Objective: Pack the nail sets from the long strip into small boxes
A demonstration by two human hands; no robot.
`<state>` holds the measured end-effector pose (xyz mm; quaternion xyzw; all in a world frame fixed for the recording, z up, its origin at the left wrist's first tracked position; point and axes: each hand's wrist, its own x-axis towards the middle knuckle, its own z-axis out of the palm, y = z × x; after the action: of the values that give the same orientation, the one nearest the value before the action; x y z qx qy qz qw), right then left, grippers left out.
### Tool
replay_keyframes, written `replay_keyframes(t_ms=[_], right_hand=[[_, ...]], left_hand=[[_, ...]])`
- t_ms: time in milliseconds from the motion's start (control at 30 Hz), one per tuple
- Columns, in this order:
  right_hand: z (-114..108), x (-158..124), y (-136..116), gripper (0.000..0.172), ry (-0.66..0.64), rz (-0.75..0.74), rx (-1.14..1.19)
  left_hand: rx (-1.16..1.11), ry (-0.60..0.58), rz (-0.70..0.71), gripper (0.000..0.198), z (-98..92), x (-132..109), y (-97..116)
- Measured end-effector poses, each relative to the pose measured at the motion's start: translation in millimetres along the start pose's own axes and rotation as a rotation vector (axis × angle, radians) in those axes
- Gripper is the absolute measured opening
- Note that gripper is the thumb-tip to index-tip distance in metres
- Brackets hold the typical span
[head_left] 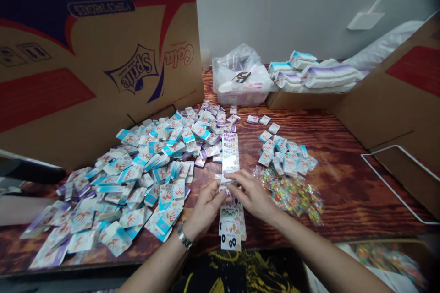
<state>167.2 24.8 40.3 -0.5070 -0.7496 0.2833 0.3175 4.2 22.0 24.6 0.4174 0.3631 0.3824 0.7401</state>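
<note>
Left hand [207, 206]: apparently pinching printed strip [230, 153] | right hand [253, 196]: grip unclear | strip between hands

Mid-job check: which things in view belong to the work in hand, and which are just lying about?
Likely in the work:
printed strips, at the left hand and right hand
small boxes, heaped left, fewer right
clear packets beside the right hand

Apparently just lying about:
white loop
plastic tub

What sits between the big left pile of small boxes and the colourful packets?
In the head view, the left hand, printed strips and right hand lie between the pile and the colourful packets.
</note>
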Motion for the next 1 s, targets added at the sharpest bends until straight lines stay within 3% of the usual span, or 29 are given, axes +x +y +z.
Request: replay_keyframes(t_ms=[167,433,533,700,1000], right_hand=[[3.6,-2.5,6.3,0.025,0.029,0.003,0.046],[11.4,-6.9,9.5,0.037,0.048,-0.125,-0.086],[11.9,-8.0,12.1,0.04,0.052,-0.163,-0.124],[10.0,-7.8,17.6,0.03,0.074,-0.164,-0.113],[8.8,-5.4,12.8,0.023,0.018,-0.093,-0.094]], left_hand=[[0.181,0.019,0.042,0.031,-5.1,3.1,-5.6],[0.117,0.171,-0.046,0.034,-2.8,7.8,-5.1],[0.022,0.154,-0.071,0.034,-0.2,5.5,-2.0],[-0.064,0.015,-0.1,0.039,-0.1,0.8,-1.6],[0.038,0.147,-0.101,0.031,-3.5,4.7,-6.6]])
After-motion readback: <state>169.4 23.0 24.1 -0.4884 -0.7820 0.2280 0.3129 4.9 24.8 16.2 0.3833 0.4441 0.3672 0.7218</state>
